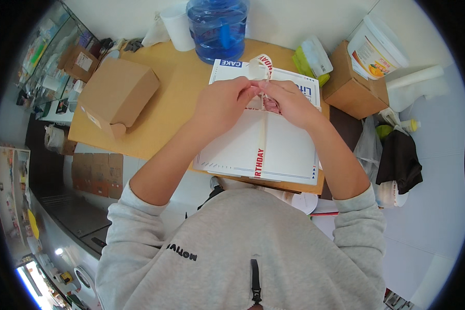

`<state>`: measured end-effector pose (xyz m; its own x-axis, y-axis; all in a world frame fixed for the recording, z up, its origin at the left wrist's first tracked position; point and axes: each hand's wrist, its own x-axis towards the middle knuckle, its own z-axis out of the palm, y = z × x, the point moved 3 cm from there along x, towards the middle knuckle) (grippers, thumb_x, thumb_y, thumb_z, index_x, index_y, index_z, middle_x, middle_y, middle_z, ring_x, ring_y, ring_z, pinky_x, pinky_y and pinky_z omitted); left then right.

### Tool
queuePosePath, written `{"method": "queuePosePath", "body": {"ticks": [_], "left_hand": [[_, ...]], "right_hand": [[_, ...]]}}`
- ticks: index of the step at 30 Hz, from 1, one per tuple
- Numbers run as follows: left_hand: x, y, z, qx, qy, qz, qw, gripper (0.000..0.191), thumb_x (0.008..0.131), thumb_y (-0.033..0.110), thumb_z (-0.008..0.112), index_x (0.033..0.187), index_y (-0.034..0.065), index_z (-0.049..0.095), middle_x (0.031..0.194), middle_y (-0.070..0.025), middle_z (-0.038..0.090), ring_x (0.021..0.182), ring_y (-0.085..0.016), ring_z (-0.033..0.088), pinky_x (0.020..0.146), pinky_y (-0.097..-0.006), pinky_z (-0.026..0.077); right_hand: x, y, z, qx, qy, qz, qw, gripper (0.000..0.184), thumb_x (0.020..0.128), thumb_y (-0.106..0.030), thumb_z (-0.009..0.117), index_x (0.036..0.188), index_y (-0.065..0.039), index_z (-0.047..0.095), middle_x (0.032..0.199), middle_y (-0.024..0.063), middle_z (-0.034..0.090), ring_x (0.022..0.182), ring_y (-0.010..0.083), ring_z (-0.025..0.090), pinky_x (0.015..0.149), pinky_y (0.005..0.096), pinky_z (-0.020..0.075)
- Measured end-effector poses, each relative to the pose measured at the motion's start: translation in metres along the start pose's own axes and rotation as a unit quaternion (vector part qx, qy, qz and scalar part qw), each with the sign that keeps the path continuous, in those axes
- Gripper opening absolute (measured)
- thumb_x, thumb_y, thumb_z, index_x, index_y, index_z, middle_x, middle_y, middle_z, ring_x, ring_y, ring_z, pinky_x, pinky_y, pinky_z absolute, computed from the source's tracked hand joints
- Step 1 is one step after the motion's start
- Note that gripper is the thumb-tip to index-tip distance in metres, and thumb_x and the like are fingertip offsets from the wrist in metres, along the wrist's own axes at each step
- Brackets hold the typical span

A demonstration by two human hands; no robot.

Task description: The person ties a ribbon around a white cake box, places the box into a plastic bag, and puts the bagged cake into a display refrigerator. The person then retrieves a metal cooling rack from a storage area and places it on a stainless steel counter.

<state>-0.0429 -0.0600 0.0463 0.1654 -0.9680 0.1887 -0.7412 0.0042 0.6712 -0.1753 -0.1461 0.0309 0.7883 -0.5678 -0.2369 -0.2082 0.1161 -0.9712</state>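
A white cake box [232, 149] with blue printing lies on the wooden table before me. A cream ribbon [260, 155] with red lettering runs over its lid and crosses near the middle, where a loop of it stands up. My left hand [224, 101] and my right hand [288, 101] meet above this crossing, fingertips pinching the ribbon between them. Something pinkish shows under the ribbon by my right hand, partly hidden; I cannot tell what it is. The fingers cover the exact place where the ribbon is gripped.
A brown cardboard box [118, 91] sits on the table [174, 116] at left. Behind the cake box stand a blue water bottle [219, 31] and a white bucket [178, 29]. At right, a labelled tub [376, 48] rests on a carton [352, 87], beside a green-and-white package [314, 58].
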Motion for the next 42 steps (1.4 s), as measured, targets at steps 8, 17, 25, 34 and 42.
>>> {"method": "queuePosePath", "body": {"ticks": [8, 17, 25, 34, 42], "left_hand": [[-0.018, 0.000, -0.006, 0.081, -0.026, 0.046, 0.995, 0.021, 0.083, 0.023, 0.062, 0.075, 0.0046, 0.057, 0.072, -0.0119, 0.061, 0.068, -0.028, 0.059, 0.059, -0.0380, 0.045], [0.004, 0.004, 0.008, -0.030, -0.060, -0.008, 0.998, 0.020, 0.086, 0.021, 0.062, 0.092, 0.0022, 0.064, 0.084, -0.0153, 0.065, 0.077, -0.027, 0.062, 0.066, -0.0362, 0.047], [-0.001, -0.006, 0.020, -0.111, 0.043, 0.079, 0.990, 0.014, 0.087, 0.019, 0.059, 0.088, 0.0062, 0.064, 0.080, -0.0118, 0.063, 0.072, -0.031, 0.059, 0.063, -0.0383, 0.046], [-0.003, -0.010, 0.023, -0.095, 0.053, 0.074, 0.991, 0.014, 0.089, 0.017, 0.056, 0.089, 0.0050, 0.062, 0.086, -0.0094, 0.061, 0.073, -0.027, 0.059, 0.066, -0.0346, 0.047], [0.002, -0.015, 0.028, -0.215, 0.007, 0.027, 0.976, 0.020, 0.091, 0.022, 0.056, 0.091, 0.0028, 0.060, 0.078, -0.0101, 0.061, 0.064, -0.017, 0.054, 0.060, -0.0297, 0.044]], "right_hand": [[-0.005, 0.005, 0.002, -0.073, 0.035, -0.045, 0.996, 0.030, 0.094, -0.020, 0.055, 0.117, -0.002, 0.060, 0.073, -0.0028, 0.053, 0.066, 0.0033, 0.043, 0.058, 0.0198, 0.0367], [-0.009, 0.000, 0.005, -0.014, 0.124, -0.137, 0.983, 0.059, 0.091, -0.008, 0.057, 0.144, -0.011, 0.031, 0.079, 0.0009, 0.061, 0.066, 0.0053, 0.050, 0.059, 0.0208, 0.0423], [-0.009, 0.004, 0.006, -0.021, 0.149, -0.102, 0.983, 0.032, 0.092, -0.011, 0.057, 0.123, -0.006, 0.057, 0.069, 0.0006, 0.059, 0.058, 0.0058, 0.049, 0.053, 0.0215, 0.0424], [-0.022, 0.006, 0.003, -0.254, 0.125, -0.151, 0.947, 0.023, 0.083, -0.006, 0.059, 0.105, 0.000, 0.061, 0.096, 0.0074, 0.057, 0.083, 0.0140, 0.056, 0.077, 0.0238, 0.0453], [-0.019, 0.002, -0.003, -0.132, 0.129, -0.098, 0.978, 0.022, 0.081, -0.012, 0.060, 0.097, 0.002, 0.063, 0.085, 0.0082, 0.066, 0.078, 0.0128, 0.060, 0.072, 0.0267, 0.0474]]}}
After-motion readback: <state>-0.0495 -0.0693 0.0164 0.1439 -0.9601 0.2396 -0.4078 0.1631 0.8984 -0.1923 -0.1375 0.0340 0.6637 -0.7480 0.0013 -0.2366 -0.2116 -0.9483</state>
